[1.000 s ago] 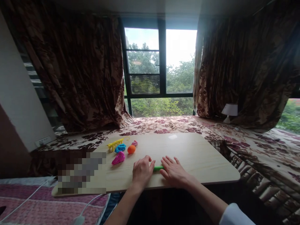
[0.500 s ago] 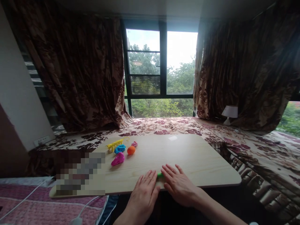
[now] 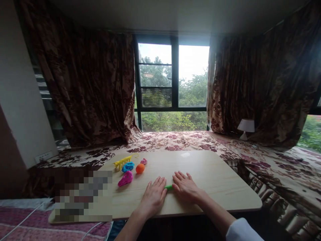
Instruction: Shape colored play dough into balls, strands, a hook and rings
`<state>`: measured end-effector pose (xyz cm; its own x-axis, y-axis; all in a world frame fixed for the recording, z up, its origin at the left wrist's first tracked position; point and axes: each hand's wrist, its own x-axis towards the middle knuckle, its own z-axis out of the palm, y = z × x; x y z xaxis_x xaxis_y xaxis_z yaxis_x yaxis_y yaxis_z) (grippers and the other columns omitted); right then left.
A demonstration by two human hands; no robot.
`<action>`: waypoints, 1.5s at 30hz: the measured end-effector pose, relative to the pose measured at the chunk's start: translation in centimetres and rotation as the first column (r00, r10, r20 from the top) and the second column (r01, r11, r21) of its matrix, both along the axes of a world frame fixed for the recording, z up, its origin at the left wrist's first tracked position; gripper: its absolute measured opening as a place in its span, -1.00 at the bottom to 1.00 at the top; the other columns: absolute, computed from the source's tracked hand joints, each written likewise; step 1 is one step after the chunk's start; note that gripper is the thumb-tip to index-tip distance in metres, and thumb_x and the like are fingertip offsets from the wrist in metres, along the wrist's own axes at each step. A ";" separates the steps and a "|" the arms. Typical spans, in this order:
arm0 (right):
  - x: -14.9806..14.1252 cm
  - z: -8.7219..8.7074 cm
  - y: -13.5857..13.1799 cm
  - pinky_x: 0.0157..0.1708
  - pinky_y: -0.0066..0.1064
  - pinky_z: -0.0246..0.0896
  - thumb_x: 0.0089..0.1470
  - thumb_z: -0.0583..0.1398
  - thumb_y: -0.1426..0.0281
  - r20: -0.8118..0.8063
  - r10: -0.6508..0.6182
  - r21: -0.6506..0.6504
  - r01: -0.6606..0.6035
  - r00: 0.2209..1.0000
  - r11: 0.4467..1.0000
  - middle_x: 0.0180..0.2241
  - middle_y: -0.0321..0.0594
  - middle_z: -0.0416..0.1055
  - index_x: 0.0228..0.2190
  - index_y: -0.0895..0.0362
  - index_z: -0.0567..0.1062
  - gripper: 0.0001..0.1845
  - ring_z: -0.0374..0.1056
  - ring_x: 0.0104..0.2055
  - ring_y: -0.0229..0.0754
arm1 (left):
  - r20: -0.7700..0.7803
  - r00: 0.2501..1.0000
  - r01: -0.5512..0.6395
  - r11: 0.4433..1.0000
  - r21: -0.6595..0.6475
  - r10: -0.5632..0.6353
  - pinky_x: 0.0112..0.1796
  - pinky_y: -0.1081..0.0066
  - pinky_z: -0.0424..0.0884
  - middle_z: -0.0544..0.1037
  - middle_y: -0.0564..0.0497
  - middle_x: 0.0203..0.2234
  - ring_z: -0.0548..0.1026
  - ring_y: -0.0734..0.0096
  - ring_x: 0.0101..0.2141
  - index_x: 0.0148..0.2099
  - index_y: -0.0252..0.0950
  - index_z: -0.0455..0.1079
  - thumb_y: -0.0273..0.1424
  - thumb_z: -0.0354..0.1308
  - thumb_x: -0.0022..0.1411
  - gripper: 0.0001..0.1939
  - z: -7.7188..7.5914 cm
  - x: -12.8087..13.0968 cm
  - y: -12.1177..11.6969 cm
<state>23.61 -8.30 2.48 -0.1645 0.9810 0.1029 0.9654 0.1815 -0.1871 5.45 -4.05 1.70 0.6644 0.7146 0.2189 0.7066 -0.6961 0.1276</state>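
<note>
My left hand (image 3: 153,193) lies flat on the table, fingers stretched forward and close together. My right hand (image 3: 186,186) is also laid flat, its fingers slightly spread. A green roll of modelling clay (image 3: 169,187) shows in the gap between them; its ends run under the two hands. To the left sit a magenta clay lump (image 3: 125,179), a blue clay piece (image 3: 128,166), an orange clay ball (image 3: 140,168) and a small pink clay piece (image 3: 143,161). Beside them is a yellow comb-like piece (image 3: 122,163); its exact kind is unclear.
The pale wooden table (image 3: 215,180) has rounded corners. A blurred-out patch (image 3: 85,197) covers its left end. Behind it runs a ledge with flowered cloth (image 3: 175,139), where a white lamp (image 3: 246,126) stands. A pink quilt (image 3: 22,221) lies at the lower left.
Both hands have slid forward over the table, away from its near edge, with the green clay roll between them. More of the roll shows. The head view has tilted up slightly.
</note>
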 end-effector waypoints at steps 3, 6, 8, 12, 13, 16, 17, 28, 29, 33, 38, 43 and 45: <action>-0.4 -0.2 -4.0 0.13 -0.10 -0.51 0.15 -0.20 0.16 -0.015 0.097 0.039 -0.097 0.995 0.995 0.20 -0.17 -0.17 0.16 0.10 -0.06 -0.43 -0.32 0.23 -0.11 | 0.022 0.996 0.082 0.996 0.020 -0.082 0.11 0.15 -0.13 0.09 0.07 0.16 -0.03 0.36 0.16 0.20 -0.12 -0.04 -0.26 -0.32 0.26 -0.53 0.0 -1.7 -3.1; -0.8 -0.2 -7.5 0.15 -0.15 -0.56 0.15 -0.20 0.15 -0.031 0.163 0.051 -0.161 0.986 0.986 0.21 -0.22 -0.23 0.17 0.06 -0.13 -0.41 -0.35 0.23 -0.15 | 0.023 0.991 0.129 0.991 0.023 -0.130 0.12 0.18 -0.17 0.01 0.10 0.18 -0.06 0.38 0.17 0.23 -0.09 -0.14 -0.24 -0.33 0.26 -0.52 0.0 -3.0 -5.6; -0.8 -0.2 -8.0 0.14 -0.15 -0.56 0.15 -0.21 0.13 -0.037 0.174 0.043 -0.173 0.984 0.984 0.21 -0.21 -0.24 0.17 0.06 -0.13 -0.41 -0.36 0.23 -0.15 | 0.012 0.992 0.129 0.991 0.020 -0.129 0.12 0.17 -0.18 -0.02 0.10 0.19 -0.08 0.38 0.17 0.23 -0.09 -0.16 -0.22 -0.34 0.26 -0.51 -0.2 -3.1 -5.9; -0.4 -0.1 -4.4 0.13 -0.10 -0.50 0.15 -0.23 0.11 -0.025 0.086 0.010 -0.085 0.996 0.996 0.21 -0.11 -0.22 0.16 0.14 -0.06 -0.38 -0.34 0.23 -0.10 | -0.019 0.999 0.028 1.000 0.000 -0.028 0.11 0.11 -0.18 0.01 0.02 0.18 -0.09 0.33 0.17 0.22 -0.18 -0.08 -0.22 -0.33 0.24 -0.49 -0.3 -1.5 -2.9; -0.2 0.0 -3.0 0.12 -0.07 -0.48 0.14 -0.23 0.10 -0.019 0.048 0.000 -0.048 0.999 0.999 0.21 -0.08 -0.21 0.15 0.17 -0.03 -0.37 -0.33 0.23 -0.08 | -0.026 1.000 -0.007 1.000 -0.019 0.006 0.11 0.10 -0.17 0.02 -0.01 0.18 -0.08 0.32 0.17 0.22 -0.22 -0.06 -0.22 -0.32 0.24 -0.48 -0.2 -0.9 -1.8; 0.3 0.3 0.4 0.10 0.00 -0.41 0.13 -0.23 0.07 -0.011 -0.023 -0.026 0.023 1.000 0.999 0.20 0.00 -0.19 0.13 0.23 0.03 -0.34 -0.31 0.22 -0.03 | -0.042 0.998 -0.056 0.995 -0.085 0.053 0.09 0.08 -0.12 0.02 -0.06 0.18 -0.07 0.29 0.17 0.21 -0.27 -0.02 -0.22 -0.35 0.23 -0.47 0.2 0.5 0.8; 0.4 0.4 0.9 0.09 0.00 -0.40 0.13 -0.23 0.07 -0.010 -0.027 -0.028 0.027 1.000 0.999 0.20 0.01 -0.19 0.12 0.23 0.04 -0.34 -0.31 0.22 -0.02 | -0.043 0.998 -0.053 0.994 -0.098 0.049 0.09 0.08 -0.12 0.02 -0.06 0.18 -0.07 0.29 0.17 0.20 -0.26 -0.02 -0.22 -0.35 0.24 -0.47 0.3 0.6 1.2; -0.8 -0.2 -9.7 0.15 -0.14 -0.59 0.12 -0.17 0.06 -0.055 0.169 0.018 -0.168 0.984 0.986 0.22 -0.21 -0.29 0.18 0.06 -0.21 -0.33 -0.38 0.24 -0.13 | 0.016 0.993 0.114 0.993 0.006 -0.114 0.12 0.17 -0.16 -0.03 0.12 0.19 -0.07 0.35 0.17 0.23 -0.05 -0.18 -0.19 -0.30 0.25 -0.51 -0.1 -3.9 -6.6; -0.9 -0.2 -9.9 0.15 -0.14 -0.59 0.11 -0.17 0.05 -0.057 0.167 0.012 -0.167 0.984 0.986 0.22 -0.21 -0.30 0.18 0.06 -0.21 -0.32 -0.38 0.24 -0.12 | 0.014 0.994 0.108 0.994 0.006 -0.108 0.12 0.17 -0.16 -0.03 0.11 0.19 -0.06 0.33 0.17 0.23 -0.06 -0.17 -0.18 -0.30 0.25 -0.50 -0.2 -3.8 -6.6; -0.6 -0.1 -7.0 0.14 -0.10 -0.53 0.13 -0.21 0.06 -0.046 0.114 0.010 -0.113 0.992 0.994 0.21 -0.15 -0.24 0.17 0.11 -0.13 -0.34 -0.36 0.23 -0.10 | -0.008 0.999 0.032 0.999 -0.037 -0.032 0.11 0.10 -0.17 -0.01 0.04 0.19 -0.08 0.29 0.17 0.22 -0.14 -0.09 -0.15 -0.36 0.24 -0.48 -0.2 -2.0 -4.1; 0.4 0.3 0.0 0.09 0.01 -0.39 0.14 -0.23 0.09 -0.022 -0.036 -0.028 0.035 0.999 0.999 0.20 -0.03 -0.19 0.13 0.18 0.03 -0.38 -0.30 0.22 -0.03 | -0.026 0.993 -0.120 0.989 -0.084 0.119 0.08 0.04 -0.13 0.03 -0.10 0.18 -0.07 0.24 0.17 0.19 -0.29 0.01 -0.19 -0.39 0.24 -0.45 0.1 1.2 0.9; 0.3 0.3 0.6 0.09 0.00 -0.38 0.17 -0.23 0.19 -0.004 -0.030 0.011 0.030 1.000 0.999 0.20 -0.08 -0.16 0.12 0.14 0.05 -0.46 -0.30 0.22 -0.06 | -0.008 0.996 -0.085 0.994 -0.072 0.084 0.06 0.00 -0.10 0.09 0.01 0.16 -0.06 0.24 0.17 0.15 -0.08 0.08 -0.23 -0.35 0.25 -0.54 0.5 1.3 0.9; -0.1 0.2 -1.8 0.12 -0.05 -0.45 0.17 -0.20 0.21 0.005 0.037 0.042 -0.037 0.999 0.998 0.20 -0.15 -0.14 0.14 0.10 0.02 -0.47 -0.31 0.23 -0.08 | 0.008 1.000 -0.025 0.998 -0.049 0.025 0.08 0.02 -0.12 0.11 0.06 0.15 -0.06 0.28 0.17 0.15 -0.04 0.07 -0.26 -0.31 0.25 -0.56 0.4 0.3 -1.0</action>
